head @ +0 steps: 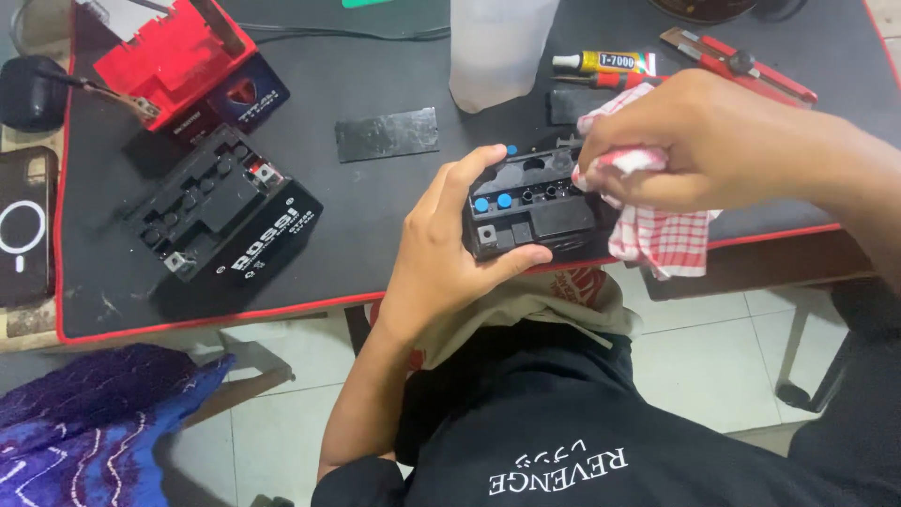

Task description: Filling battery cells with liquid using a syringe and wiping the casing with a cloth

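A small black battery (530, 211) with blue caps on its top stands at the near edge of the dark mat (375, 225). My left hand (446, 249) grips its left end, thumb at the front and fingers over the top. My right hand (713, 141) presses a bunched red-and-white checked cloth (652, 230) onto the battery's right end, and the cloth's free end hangs over the mat's edge.
A second black battery (221, 216) lies at the left with a red battery (174, 52) behind it. A black rectangular strip (387, 134), a translucent plastic container (497, 47), a yellow glue tube (605, 63) and a red utility knife (737, 64) lie behind. A phone (23, 225) sits at the far left.
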